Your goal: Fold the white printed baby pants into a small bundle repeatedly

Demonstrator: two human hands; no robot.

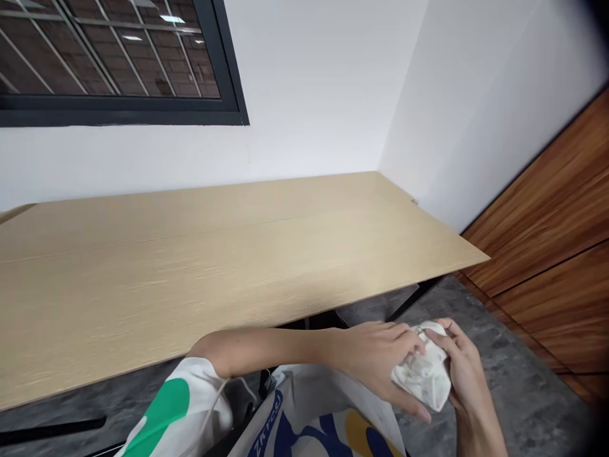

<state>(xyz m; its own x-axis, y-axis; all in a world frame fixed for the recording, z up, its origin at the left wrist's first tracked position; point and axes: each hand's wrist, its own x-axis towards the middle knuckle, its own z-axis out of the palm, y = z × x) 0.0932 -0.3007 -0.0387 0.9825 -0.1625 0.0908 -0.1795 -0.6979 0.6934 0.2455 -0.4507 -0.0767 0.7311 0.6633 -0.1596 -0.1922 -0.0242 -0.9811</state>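
A white, crumpled wad of cloth or tissue (425, 376), smudged with faint grey marks, is between my two hands at the lower right. It hangs in front of the table's near right corner, over the floor. My right hand (462, 363) is wrapped round its right side, thumb on top. Reaching across my body, my left hand (378, 358) has its fingers curled on the upper left of the wad and its thumb stretched along the lower edge. Which of the two materials it is, I cannot tell.
A light wood table (228, 254) spans the view, its back edge against a white wall (309, 82). A dark-framed barred window (235, 95) is at upper left. Brown wood panels (547, 254) stand right. Below are a black table leg (413, 298) and grey floor (518, 355).
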